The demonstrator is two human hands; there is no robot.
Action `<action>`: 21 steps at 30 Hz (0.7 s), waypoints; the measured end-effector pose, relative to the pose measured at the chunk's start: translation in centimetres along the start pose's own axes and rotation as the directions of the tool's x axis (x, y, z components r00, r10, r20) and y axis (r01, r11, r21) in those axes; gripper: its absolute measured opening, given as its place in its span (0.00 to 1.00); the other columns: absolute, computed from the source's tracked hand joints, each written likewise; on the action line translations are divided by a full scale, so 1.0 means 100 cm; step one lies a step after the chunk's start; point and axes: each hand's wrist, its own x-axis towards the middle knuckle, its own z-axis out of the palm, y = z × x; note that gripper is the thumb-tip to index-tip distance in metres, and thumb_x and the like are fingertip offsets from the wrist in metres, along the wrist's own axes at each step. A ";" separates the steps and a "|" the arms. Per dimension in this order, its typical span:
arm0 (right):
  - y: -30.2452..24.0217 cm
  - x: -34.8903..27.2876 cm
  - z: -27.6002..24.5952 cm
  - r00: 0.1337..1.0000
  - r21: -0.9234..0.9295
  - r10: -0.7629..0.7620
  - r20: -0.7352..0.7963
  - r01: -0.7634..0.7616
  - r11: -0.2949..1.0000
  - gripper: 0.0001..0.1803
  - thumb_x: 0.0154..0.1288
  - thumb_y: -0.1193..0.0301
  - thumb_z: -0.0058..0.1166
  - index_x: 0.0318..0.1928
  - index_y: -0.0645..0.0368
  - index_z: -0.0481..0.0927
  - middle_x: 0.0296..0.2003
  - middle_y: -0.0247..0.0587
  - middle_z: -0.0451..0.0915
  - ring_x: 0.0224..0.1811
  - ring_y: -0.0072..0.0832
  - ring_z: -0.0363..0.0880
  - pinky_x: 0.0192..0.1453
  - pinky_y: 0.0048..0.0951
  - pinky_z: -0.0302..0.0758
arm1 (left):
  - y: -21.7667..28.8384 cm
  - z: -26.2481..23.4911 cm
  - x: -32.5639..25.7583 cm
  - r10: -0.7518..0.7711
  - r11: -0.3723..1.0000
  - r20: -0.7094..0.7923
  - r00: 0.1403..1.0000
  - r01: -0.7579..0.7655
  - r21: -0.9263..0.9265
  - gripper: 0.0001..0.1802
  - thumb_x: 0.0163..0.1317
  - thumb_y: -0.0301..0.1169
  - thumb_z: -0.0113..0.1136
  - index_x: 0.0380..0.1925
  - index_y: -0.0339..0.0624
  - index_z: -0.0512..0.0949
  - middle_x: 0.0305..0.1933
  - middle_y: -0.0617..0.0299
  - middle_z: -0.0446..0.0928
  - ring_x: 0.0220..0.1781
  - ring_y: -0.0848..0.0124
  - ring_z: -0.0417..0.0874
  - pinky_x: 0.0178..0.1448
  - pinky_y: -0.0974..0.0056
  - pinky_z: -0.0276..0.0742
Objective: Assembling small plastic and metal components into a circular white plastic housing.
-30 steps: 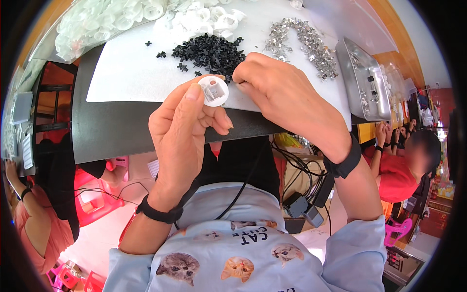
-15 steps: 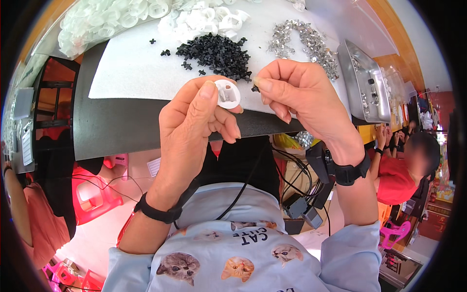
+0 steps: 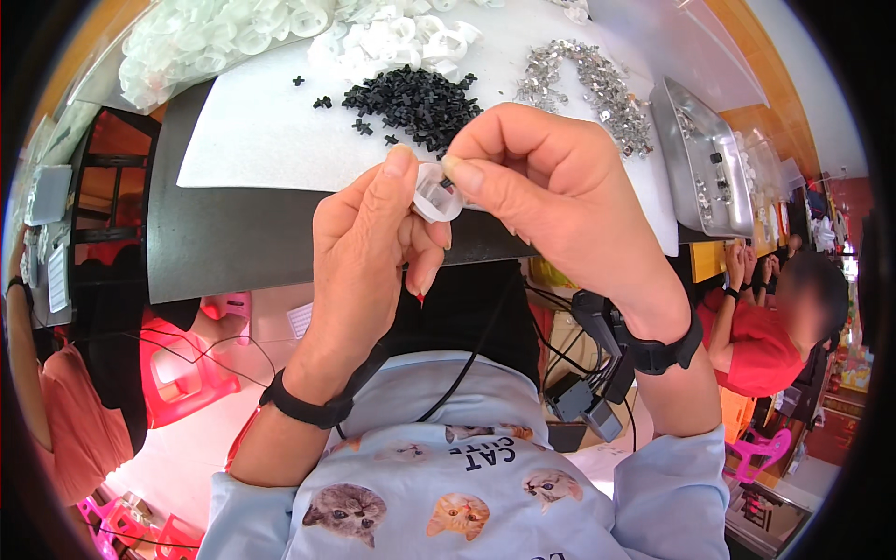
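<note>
My left hand [image 3: 369, 229] pinches a round white plastic housing [image 3: 436, 204] between thumb and fingers, its hollow side toward me. Against the housing's upper right, my right hand [image 3: 532, 177] holds a small black cross-shaped part [image 3: 447, 184] in a thumb-and-finger pinch. The part is mostly hidden by the fingertips and sits at the housing's opening; how deep it reaches I cannot tell. Just beyond both hands lies a heap of black cross-shaped parts [image 3: 411, 105] on a white foam sheet [image 3: 247, 140].
White plastic housings [image 3: 397, 42] are piled behind the black heap. Small silvery metal pieces [image 3: 597, 79] lie at the right, beside a metal tray [image 3: 700, 154]. A dark table edge [image 3: 233, 247] runs below the sheet. People sit at both sides, one in a red top [image 3: 761, 341].
My right hand has moved left, bringing the black part from beside the housing to its opening. The housing has tilted in my left hand.
</note>
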 end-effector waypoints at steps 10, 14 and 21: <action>0.013 0.011 0.006 0.884 -0.418 -0.466 0.034 0.436 0.797 0.03 0.62 0.78 0.55 0.33 0.63 0.75 0.26 0.32 0.67 0.26 0.19 0.65 0.29 0.20 0.62 | 0.013 -0.003 0.003 -0.112 0.994 0.087 0.990 0.113 -0.010 0.25 0.72 0.46 0.43 0.24 0.38 0.74 0.15 0.63 0.69 0.10 0.81 0.60 0.13 0.74 0.49; 0.015 0.014 0.008 0.836 -0.448 -0.547 0.036 0.503 0.739 0.04 0.60 0.79 0.56 0.32 0.63 0.74 0.26 0.35 0.67 0.26 0.24 0.66 0.29 0.23 0.63 | 0.015 -0.004 0.002 -0.023 0.994 0.101 0.995 0.012 0.112 0.25 0.72 0.46 0.43 0.23 0.38 0.74 0.15 0.63 0.69 0.10 0.81 0.59 0.13 0.74 0.49; 0.016 0.014 0.010 0.837 -0.397 -0.548 0.018 0.509 0.764 0.03 0.60 0.79 0.56 0.33 0.63 0.76 0.26 0.35 0.68 0.27 0.24 0.67 0.30 0.23 0.64 | 0.019 -0.006 0.006 -0.130 0.990 0.132 0.983 0.122 0.068 0.25 0.71 0.46 0.44 0.23 0.36 0.74 0.15 0.62 0.69 0.09 0.80 0.58 0.13 0.74 0.48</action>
